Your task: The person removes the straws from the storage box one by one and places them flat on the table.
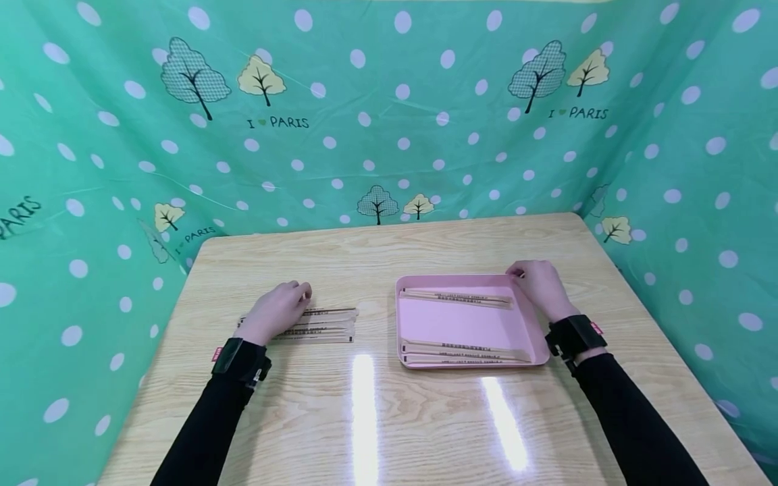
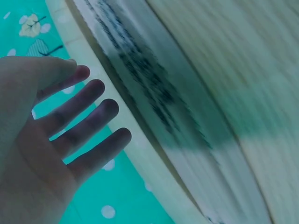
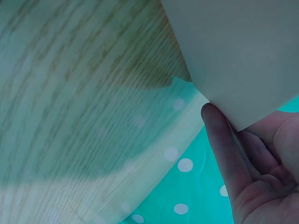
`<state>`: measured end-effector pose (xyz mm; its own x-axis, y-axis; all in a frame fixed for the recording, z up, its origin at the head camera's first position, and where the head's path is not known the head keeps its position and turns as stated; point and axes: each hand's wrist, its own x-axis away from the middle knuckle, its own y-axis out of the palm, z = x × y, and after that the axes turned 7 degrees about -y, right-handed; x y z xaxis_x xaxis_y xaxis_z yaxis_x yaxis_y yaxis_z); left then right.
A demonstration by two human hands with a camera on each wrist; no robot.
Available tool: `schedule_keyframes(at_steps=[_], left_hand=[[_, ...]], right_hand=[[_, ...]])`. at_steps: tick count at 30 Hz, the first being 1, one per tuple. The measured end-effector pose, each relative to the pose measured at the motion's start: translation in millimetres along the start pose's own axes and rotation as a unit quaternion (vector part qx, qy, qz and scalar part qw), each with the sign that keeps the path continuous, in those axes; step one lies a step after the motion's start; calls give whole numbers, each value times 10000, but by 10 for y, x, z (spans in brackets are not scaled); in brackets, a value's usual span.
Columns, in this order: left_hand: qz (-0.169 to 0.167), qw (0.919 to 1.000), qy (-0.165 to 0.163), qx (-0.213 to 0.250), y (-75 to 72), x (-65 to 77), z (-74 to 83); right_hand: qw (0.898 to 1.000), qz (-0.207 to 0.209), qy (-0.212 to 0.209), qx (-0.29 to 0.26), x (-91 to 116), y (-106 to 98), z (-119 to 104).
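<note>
Several long, slim wrapped straws (image 1: 328, 331) with black print lie side by side on the left of the table. My left hand (image 1: 276, 314) is over their left part and hides it. In the left wrist view its fingers are spread and loosely bent beside the printed wrappers (image 2: 154, 88), holding nothing. To the right is a shallow pink tray (image 1: 437, 324). My right hand (image 1: 537, 287) grips its far right corner; in the right wrist view the fingers (image 3: 222, 144) press against the tray wall (image 3: 243, 60). More wrapped straws (image 1: 456, 298) lie along the tray's far side, others (image 1: 462, 349) along its near side.
The light wooden table (image 1: 425, 425) has rounded far corners and two bright light reflections near the front. A green dotted curtain (image 1: 389, 121) stands close behind it and along both sides.
</note>
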<state>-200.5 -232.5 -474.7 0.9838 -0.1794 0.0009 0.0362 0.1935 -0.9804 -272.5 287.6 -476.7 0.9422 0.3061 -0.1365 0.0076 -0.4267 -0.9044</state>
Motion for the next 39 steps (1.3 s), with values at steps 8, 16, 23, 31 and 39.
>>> schedule_keyframes(at_steps=[8, 16, 23, 31, 39], left_hand=[[30, 9998, 176, -21, -55, -228, 362], [61, 9984, 564, 51, -14, -480, 872], [-34, 9958, 900, 183, 9, -643, 1293], [-234, 9935, 1102, 157, 59, -740, 1696], [-407, 9884, 1433, 300, 196, -879, 2048]], right_hand=[[9999, 38, -106, -3, 5, -4, 7], [10000, 4, -76, -44, -4, -11, 20], [9999, -40, -27, -92, -3, -2, 21], [9999, 14, -75, -92, -8, 33, 29], [9999, -2, -17, -125, -1, 30, 42]])
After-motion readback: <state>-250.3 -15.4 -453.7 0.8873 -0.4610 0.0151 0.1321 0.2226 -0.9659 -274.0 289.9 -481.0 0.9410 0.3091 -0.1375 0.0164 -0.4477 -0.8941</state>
